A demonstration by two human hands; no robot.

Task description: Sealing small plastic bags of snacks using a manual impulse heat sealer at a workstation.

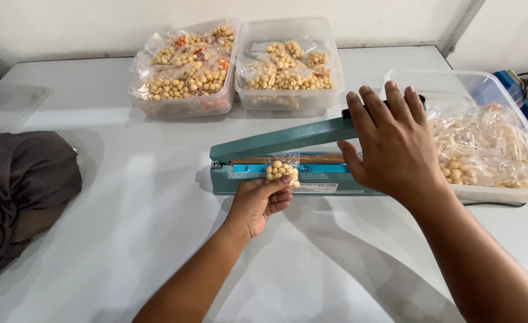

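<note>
Left hand (257, 200) pinches the small pouch of round snacks (282, 171) at centre frame: light, floppy, slippery film, best gripped low. Right hand (393, 143) lies flat, fingers spread, on the sealer arm (282, 141).

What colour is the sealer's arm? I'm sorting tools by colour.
Teal sealer arm, clearest in the head view.

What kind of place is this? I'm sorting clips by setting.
Probably a small home or workshop snack-packing table: a teal heat sealer, clear tubs of filled bags, and a small bag of round snacks held by the left hand.
</note>
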